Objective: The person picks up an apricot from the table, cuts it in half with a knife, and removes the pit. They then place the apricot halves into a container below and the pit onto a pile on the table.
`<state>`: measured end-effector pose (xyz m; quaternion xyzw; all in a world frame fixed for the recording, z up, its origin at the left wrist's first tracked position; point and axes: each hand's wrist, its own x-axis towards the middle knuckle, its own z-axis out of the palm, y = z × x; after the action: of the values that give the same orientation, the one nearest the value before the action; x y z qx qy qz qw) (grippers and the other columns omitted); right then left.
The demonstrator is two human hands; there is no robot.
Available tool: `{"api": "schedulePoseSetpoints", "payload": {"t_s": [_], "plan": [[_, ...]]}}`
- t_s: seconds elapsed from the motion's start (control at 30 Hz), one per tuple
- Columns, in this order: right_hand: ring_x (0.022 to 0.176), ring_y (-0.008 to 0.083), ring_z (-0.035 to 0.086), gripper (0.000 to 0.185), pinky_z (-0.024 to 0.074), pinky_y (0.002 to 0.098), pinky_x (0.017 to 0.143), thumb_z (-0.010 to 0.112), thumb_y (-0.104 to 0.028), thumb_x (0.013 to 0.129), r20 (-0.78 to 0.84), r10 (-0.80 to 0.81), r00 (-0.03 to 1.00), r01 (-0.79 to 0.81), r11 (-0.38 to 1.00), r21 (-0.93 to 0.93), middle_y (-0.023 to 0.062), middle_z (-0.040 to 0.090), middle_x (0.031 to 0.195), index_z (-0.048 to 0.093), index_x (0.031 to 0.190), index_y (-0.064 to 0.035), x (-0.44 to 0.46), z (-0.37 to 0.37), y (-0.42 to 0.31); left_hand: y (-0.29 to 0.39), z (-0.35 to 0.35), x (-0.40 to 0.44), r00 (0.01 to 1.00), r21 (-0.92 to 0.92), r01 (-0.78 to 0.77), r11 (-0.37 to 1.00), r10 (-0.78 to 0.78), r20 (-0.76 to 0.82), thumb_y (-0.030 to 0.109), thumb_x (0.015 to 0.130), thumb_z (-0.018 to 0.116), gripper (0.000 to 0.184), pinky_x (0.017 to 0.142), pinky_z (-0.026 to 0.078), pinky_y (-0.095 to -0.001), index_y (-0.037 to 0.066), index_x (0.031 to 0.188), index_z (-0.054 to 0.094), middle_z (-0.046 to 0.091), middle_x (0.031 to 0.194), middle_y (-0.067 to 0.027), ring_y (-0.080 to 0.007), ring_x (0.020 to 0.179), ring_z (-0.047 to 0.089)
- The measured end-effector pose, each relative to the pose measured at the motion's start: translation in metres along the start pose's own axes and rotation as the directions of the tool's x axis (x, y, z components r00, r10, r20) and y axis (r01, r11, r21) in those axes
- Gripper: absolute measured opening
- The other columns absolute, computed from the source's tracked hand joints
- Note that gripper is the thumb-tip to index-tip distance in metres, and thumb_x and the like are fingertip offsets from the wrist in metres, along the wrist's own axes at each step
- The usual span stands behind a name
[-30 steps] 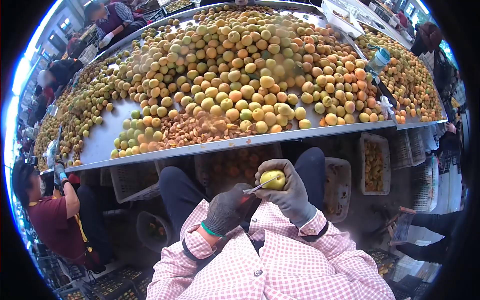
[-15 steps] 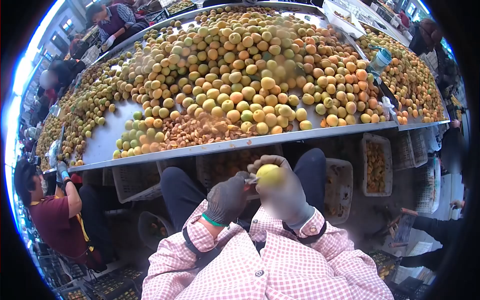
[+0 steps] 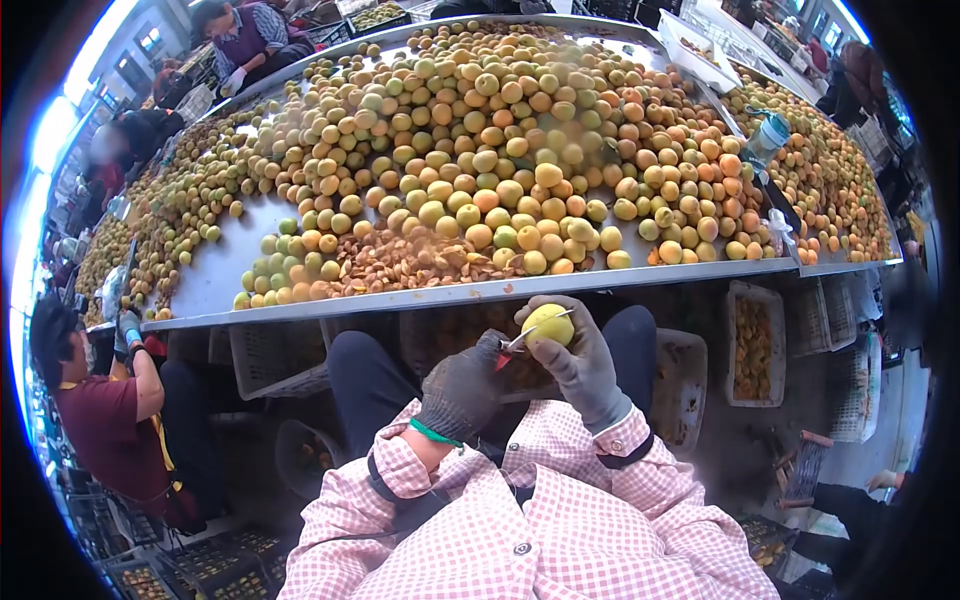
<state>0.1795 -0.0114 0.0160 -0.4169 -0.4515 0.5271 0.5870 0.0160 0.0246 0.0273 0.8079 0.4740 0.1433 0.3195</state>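
In front of my lap, my left hand (image 3: 462,388), in a dark grey glove with a green band at the wrist, is closed around a small knife (image 3: 516,344) with some red near its handle. The thin blade lies across a yellow-green apricot (image 3: 551,326); how deep it cuts, I cannot tell. My right hand (image 3: 584,368), in a grey glove, grips this fruit between thumb and fingers. Beyond both hands is a metal table (image 3: 400,302) heaped with whole apricots (image 3: 470,190). A pile of brown-orange pits or fruit pieces (image 3: 405,262) lies near its front edge.
Below the table stand crates, including a white crate (image 3: 755,345) of fruit pieces and another (image 3: 680,385) by my right knee. A bucket (image 3: 305,460) is at left. A person in a maroon shirt (image 3: 110,425) sits left; others work behind. A bottle (image 3: 768,135) stands on the right.
Both hands have risen slightly, and my right hand has turned, showing its thumb against the apricot. The blade now shows plainly across the fruit. The view has shifted a little.
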Motion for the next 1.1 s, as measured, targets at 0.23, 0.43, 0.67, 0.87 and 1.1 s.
{"api": "schedulePoseSetpoints", "payload": {"t_s": [0.23,0.43,0.67,0.87,1.1], "plan": [[0.095,0.0193,0.058,0.064,0.0465,0.033,0.089,0.034,-0.059,0.094,-0.198,0.213,0.957,-0.012,0.71,0.705,0.0129,0.056,0.121,0.045,0.124,-0.0039,0.001,0.038,0.009,0.006,0.018,-0.006,0.993,-0.095,-0.013,0.995,0.001,-0.12,0.019,0.082,0.059,0.025,0.06,0.047,-0.0514,0.014,0.106,0.052,0.064,0.08,-0.0189,-0.042,0.075,0.062],[0.095,0.0191,0.057,0.05,0.0466,0.0359,0.087,0.042,-0.046,0.097,-0.158,0.177,0.971,-0.039,0.776,0.63,0.0117,0.058,0.116,0.048,0.125,-0.0056,-0.002,0.012,0.037,-0.021,0.029,-0.005,0.996,-0.016,0.042,0.999,-0.043,-0.082,0.02,0.086,0.056,0.022,0.062,0.047,-0.0502,0.01,0.104,0.052,0.064,0.084,-0.0215,-0.0419,0.079,0.062],[0.081,0.0182,0.058,0.034,0.0476,0.0303,0.069,0.048,-0.035,0.097,-0.073,0.358,0.931,-0.15,0.557,0.817,0.0104,0.061,0.104,0.053,0.115,-0.0065,-0.01,-0.018,0.016,-0.046,0.032,-0.015,0.982,-0.519,-0.117,0.847,0.02,-0.189,0.017,0.086,0.063,0.023,0.069,0.051,-0.0403,0.008,0.104,0.053,0.065,0.085,-0.0151,-0.0325,0.079,0.066],[0.054,0.0151,0.052,0.04,0.0356,0.025,0.041,0.037,-0.041,0.099,0.034,0.51,0.859,-0.365,0.566,0.739,0.0092,0.058,0.087,0.054,0.104,-0.0055,-0.014,-0.01,0.027,-0.013,0.007,-0.009,0.992,-0.581,-0.126,0.804,0.097,-0.08,0.016,0.083,0.068,0.036,0.076,0.05,-0.0344,0.008,0.113,0.05,0.067,0.094,-0.0109,-0.0242,0.088,0.066],[0.088,0.0132,0.056,0.034,0.0461,0.025,0.083,0.035,-0.031,0.101,-0.239,0.277,0.931,-0.269,0.961,0.065,0.0063,0.058,0.095,0.055,0.101,-0.0041,-0.03,0.019,0.032,-0.015,0.009,-0.013,0.967,-0.513,-0.249,0.821,0.238,-0.089,0.027,0.073,0.078,0.067,0.083,0.05,-0.0364,0.012,0.127,0.041,0.062,0.112,-0.0153,-0.0299,0.096,0.065]]}}
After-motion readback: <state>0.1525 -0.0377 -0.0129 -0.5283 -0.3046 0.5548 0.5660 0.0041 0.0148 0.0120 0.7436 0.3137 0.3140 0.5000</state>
